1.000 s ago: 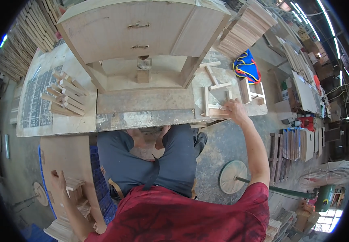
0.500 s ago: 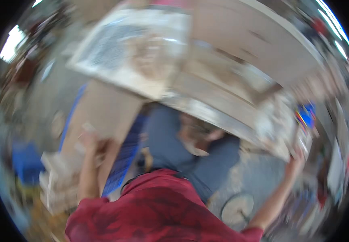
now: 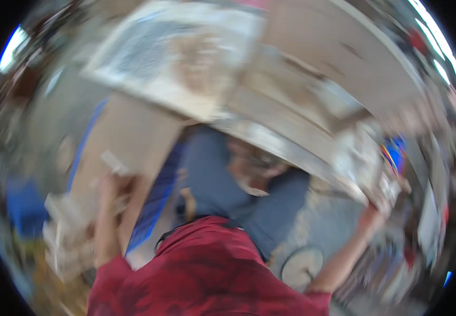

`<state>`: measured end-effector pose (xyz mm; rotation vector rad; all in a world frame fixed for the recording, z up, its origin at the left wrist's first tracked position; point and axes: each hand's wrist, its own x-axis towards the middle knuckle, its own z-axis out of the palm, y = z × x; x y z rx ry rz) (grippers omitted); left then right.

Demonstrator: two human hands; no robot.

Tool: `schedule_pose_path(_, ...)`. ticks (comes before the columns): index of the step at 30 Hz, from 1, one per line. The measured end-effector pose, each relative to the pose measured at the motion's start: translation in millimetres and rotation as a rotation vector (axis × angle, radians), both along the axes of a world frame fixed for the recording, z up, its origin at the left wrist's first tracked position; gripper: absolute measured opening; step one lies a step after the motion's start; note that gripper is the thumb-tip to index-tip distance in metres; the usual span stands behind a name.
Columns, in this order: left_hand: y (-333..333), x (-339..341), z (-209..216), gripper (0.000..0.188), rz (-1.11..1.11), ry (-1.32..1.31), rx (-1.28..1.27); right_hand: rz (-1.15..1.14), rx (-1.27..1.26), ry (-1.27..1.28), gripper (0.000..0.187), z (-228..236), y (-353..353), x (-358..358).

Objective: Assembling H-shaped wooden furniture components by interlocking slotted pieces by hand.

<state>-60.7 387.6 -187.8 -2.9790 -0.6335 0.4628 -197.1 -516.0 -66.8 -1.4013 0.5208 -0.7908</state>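
My left hand [image 3: 116,190] is curled over a brown board at the left. A small pale strip [image 3: 114,162] juts from its fingers, its material too blurred to name. Far to the right, my right hand [image 3: 379,201] reaches the end of the workbench, beside a whitish, shiny thing [image 3: 389,187]. Smearing hides its fingers, so whether it grips that thing is unclear.
The brown board [image 3: 128,126] has blue edging. Pale blocks [image 3: 62,234] are stacked beside it, near a blue bin [image 3: 25,208]. A workbench [image 3: 275,138] with a large panel [image 3: 344,52] lies ahead. A round disc [image 3: 301,267] is on the floor.
The whole view has shifted slightly. My right hand has drawn a little inward along the bench end. The pale strip shows more plainly beyond my left fingers.
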Motion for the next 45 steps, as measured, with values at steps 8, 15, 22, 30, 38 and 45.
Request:
schedule_pose_path(8, 28, -22, -15, 0.034, -0.450, -0.172, -0.138, -0.232, 0.184, 0.018, 0.032, 13, 49, -1)
schedule_pose_path(15, 55, -6, 36, 0.033, -0.336, -0.639, -0.123, -0.215, 0.046, 0.058, 0.027, 28, 68, -24)
schedule_pose_path(22, -82, 6, 202, 0.039, 0.387, -1.158, -1.396, 0.073, 0.003, 0.065, 0.021, 53, 155, -24)
schedule_pose_path(30, -291, -8, 218, 0.028, -0.507, -0.210, -1.788, 0.545, 0.160, 0.167, 0.021, 42, 238, 41)
schedule_pose_path(38, -362, 17, 213, 0.028, -0.815, 0.045, -1.412, 0.765, 0.544, 0.112, 0.022, 5, 278, 72)
schedule_pose_path(45, -359, 46, 214, 0.025, -0.654, -0.348, -1.675, 0.912, 1.078, -0.069, 0.035, -7, 303, 92)
